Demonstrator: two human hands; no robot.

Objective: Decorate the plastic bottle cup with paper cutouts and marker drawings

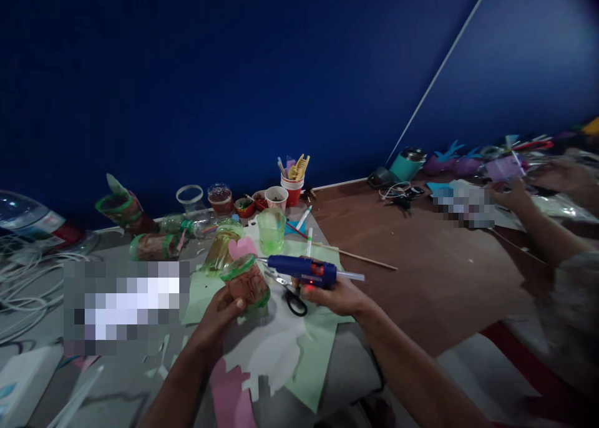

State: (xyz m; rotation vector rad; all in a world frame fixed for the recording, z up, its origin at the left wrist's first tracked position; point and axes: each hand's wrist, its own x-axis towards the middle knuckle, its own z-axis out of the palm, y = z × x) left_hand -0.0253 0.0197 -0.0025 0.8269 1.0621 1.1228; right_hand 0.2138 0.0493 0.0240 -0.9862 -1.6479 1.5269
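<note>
My left hand [225, 307] is closed around a small brown cup [247, 286] with green rims, which it holds tilted above the papers. A pink paper piece [242, 247] shows at the cup's upper edge. In my right hand [339, 297] is a blue hot glue gun [299, 269], its nozzle pointing left at the cup's rim. A clear glue stick [350, 276] sticks out of its back and a small red light glows on it. Just beneath the gun lie scissors with black handles [296, 303]. Whether the nozzle touches the cup, I cannot tell.
Green paper [322, 365] and pink paper [229, 390] lie below my hands. Behind stand a green-tinted plastic cup [271, 231], a white cup [276, 198] and a red cup of wooden forks [293, 188]. A wooden stick [367, 259] lies right. Another person's hands [515, 194] work far right.
</note>
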